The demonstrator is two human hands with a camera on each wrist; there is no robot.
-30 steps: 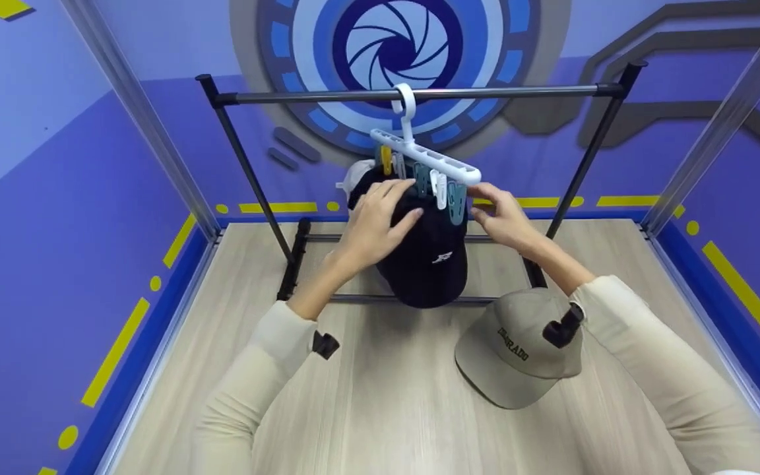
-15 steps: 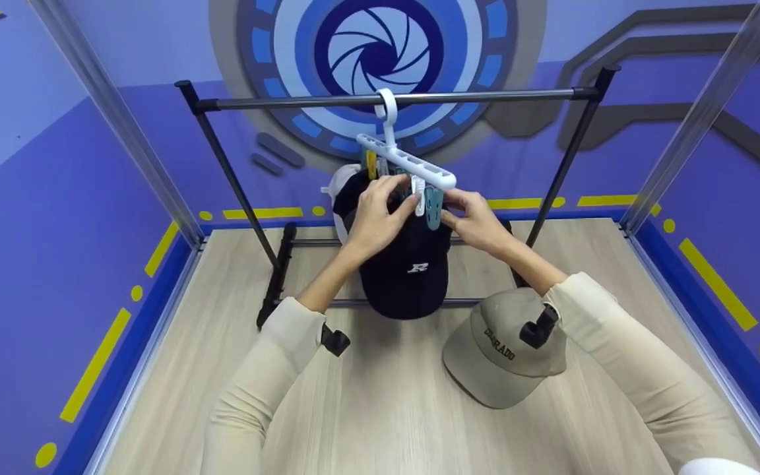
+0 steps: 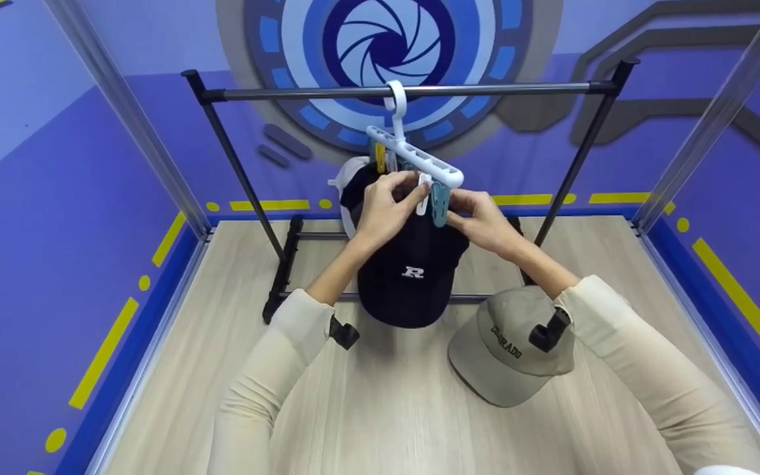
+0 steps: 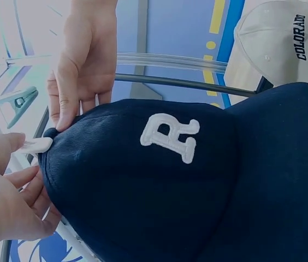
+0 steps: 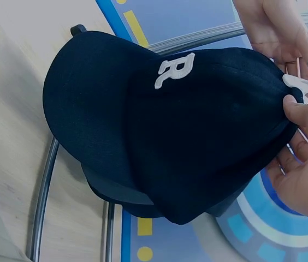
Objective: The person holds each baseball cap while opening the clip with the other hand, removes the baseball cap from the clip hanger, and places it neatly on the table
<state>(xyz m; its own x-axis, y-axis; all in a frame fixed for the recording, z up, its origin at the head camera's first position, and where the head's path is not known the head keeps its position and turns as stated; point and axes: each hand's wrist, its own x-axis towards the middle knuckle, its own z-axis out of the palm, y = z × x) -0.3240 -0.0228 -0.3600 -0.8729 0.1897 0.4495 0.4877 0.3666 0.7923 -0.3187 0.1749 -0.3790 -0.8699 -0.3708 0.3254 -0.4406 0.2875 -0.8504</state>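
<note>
A navy cap (image 3: 413,251) with a white letter R hangs brim down below a white clip hanger (image 3: 426,161). My left hand (image 3: 383,208) pinches a white clothespin (image 3: 423,194), which sits on the top edge of the cap in the left wrist view (image 4: 39,145). With thumb and fingers, my right hand (image 3: 482,221) pinches the cap's edge just beside that clothespin; the thumb lies on the fabric in the right wrist view (image 5: 298,112). A teal clothespin (image 3: 441,204) dangles from the hanger's near end, between the hands.
The hanger hooks over a dark metal rack's top bar (image 3: 505,90). Behind the navy cap hang a white-and-black cap (image 3: 353,175) and a yellow clothespin (image 3: 380,158). A khaki cap (image 3: 505,349) lettered COLORADO lies on the wooden table (image 3: 367,409), below my right forearm.
My left hand has moved from the cap's side onto the white clothespin. My right hand has come in to the cap's edge. The navy cap has turned, its R now facing forward.
</note>
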